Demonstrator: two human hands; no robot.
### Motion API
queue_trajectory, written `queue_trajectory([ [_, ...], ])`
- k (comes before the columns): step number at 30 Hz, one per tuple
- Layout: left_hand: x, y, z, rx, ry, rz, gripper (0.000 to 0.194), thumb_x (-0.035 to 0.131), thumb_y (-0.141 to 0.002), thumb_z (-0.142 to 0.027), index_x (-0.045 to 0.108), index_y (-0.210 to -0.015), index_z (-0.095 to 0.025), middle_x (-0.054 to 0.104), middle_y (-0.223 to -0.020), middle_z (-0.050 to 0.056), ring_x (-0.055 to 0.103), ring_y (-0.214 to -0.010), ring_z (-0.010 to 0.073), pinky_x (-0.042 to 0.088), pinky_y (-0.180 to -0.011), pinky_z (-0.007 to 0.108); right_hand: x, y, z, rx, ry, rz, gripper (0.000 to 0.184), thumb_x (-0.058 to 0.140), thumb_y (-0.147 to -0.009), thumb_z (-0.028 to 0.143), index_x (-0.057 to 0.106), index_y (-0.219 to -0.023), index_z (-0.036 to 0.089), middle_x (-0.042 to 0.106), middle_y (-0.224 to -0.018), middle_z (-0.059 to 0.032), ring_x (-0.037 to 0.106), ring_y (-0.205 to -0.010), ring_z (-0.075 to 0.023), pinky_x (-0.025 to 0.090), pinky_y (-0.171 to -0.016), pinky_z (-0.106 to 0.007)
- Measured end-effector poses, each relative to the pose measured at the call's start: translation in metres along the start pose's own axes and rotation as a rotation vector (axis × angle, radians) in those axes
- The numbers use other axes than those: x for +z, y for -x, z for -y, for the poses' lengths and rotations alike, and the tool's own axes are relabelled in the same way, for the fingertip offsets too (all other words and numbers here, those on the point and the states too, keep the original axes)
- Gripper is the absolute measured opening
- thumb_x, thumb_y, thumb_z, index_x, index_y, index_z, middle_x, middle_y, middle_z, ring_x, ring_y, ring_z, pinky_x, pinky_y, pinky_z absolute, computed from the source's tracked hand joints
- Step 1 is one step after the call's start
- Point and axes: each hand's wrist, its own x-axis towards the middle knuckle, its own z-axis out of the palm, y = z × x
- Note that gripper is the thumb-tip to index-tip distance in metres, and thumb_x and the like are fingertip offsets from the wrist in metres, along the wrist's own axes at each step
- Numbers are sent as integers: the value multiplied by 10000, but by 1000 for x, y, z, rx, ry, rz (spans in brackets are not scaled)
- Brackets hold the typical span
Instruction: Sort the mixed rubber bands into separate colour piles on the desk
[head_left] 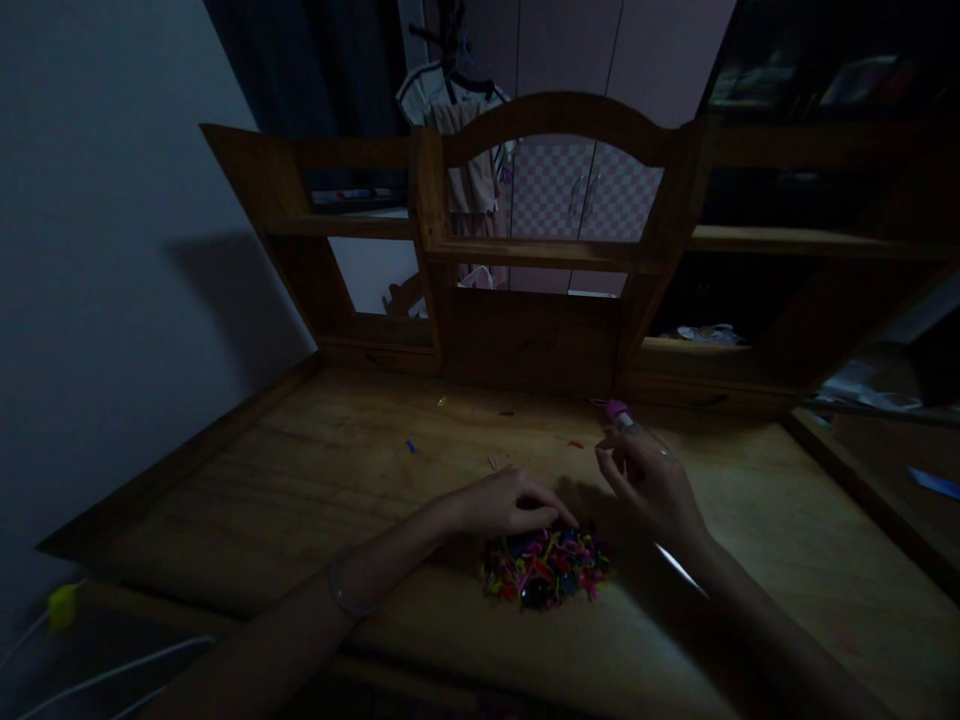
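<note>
A heap of small, bright, multicoloured pieces [544,570], thin and loop-like, lies near the front of the wooden desk; their exact kind is too dim to make out. My left hand [506,502] reaches over the heap's back edge, with thumb and index finger stretched apart and their tips touching the pieces. To the right and farther back, my right hand [654,478] hovers over the desk with fingers bent and thumb drawn in towards them. Whatever sits between those fingertips is hidden or too small to name. A pink object [617,409] shows just behind this hand.
Single small pieces lie apart on the desk: blue [410,446], yellow [441,401], red [575,444], pale [493,461] and dark [506,413]. A wooden shelf unit [536,255] rises along the back. White cables [127,665] hang at the lower left, beside the wall.
</note>
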Motion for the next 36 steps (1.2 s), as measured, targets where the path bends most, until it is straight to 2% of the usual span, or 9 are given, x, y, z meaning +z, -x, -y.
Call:
queue_trajectory([
  [3, -1, -1, -1, 18, -16, -16, 280, 531, -894, -284, 696, -1109, -213, 734, -1008, 56, 672, -871, 156, 483, -769, 233, -8, -1, -4, 27, -68, 212, 265, 483, -900, 385, 649, -912, 178, 598, -693, -40, 495, -589, -146, 348, -550, -266],
  [5, -2, -2, -1, 15, -28, -44, 278, 533, -899, -304, 696, -1102, -206, 730, -1023, 60, 667, -902, 157, 481, -800, 240, -19, -2, -10, 36, -137, 499, 298, 517, -878, 426, 668, -891, 169, 637, -734, -47, 529, -608, -141, 363, -532, -247],
  [8, -4, -4, -2, 0, -49, -156, 260, 549, -891, -338, 720, -1026, -198, 728, -995, 61, 658, -909, 159, 483, -824, 257, -33, -1, -19, 90, -217, 906, 319, 608, -813, 461, 680, -847, 152, 672, -765, -57, 586, -638, -145, 407, -531, -228],
  [10, -5, -6, -1, -14, -60, -260, 257, 547, -891, -354, 727, -977, -191, 721, -985, 60, 647, -922, 161, 483, -835, 266, -36, 2, -23, 163, -256, 1048, 331, 649, -775, 465, 671, -833, 140, 676, -737, -58, 596, -592, -139, 417, -498, -218],
  [12, -6, -8, 1, -42, -74, -354, 265, 528, -902, -357, 723, -955, -186, 710, -984, 59, 637, -930, 162, 485, -821, 266, -33, 6, -26, 234, -304, 1116, 324, 676, -750, 444, 655, -851, 138, 675, -712, -49, 594, -539, -130, 418, -462, -208],
  [16, -6, -11, 8, -113, -87, -430, 300, 486, -923, -365, 710, -936, -166, 692, -959, 58, 635, -871, 160, 487, -742, 252, -24, 11, -23, 246, -355, 1139, 224, 651, -763, 344, 638, -859, 143, 669, -686, -28, 600, -516, -120, 422, -445, -190],
  [22, 1, -11, 7, -26, -73, -259, 299, 512, -913, -378, 708, -912, -153, 692, -899, 52, 625, -843, 151, 460, -760, 245, -21, 10, -14, 112, -343, 1061, 140, 601, -773, 256, 647, -837, 141, 666, -683, -17, 579, -522, -107, 393, -449, -182],
  [29, 3, -9, 3, 64, -99, -199, 245, 562, -888, -360, 707, -942, -170, 684, -917, 55, 617, -864, 151, 451, -791, 260, -34, 3, -13, 172, -517, 1027, 116, 621, -778, 248, 628, -821, 141, 635, -695, -7, 573, -582, -103, 422, -502, -185],
  [36, 3, -9, 5, 86, -83, -179, 249, 626, -841, -386, 712, -950, -179, 669, -907, 50, 608, -839, 148, 455, -775, 271, -16, 8, -8, 231, -673, 944, 120, 643, -774, 234, 592, -847, 154, 656, -738, -11, 591, -614, -99, 439, -536, -191],
])
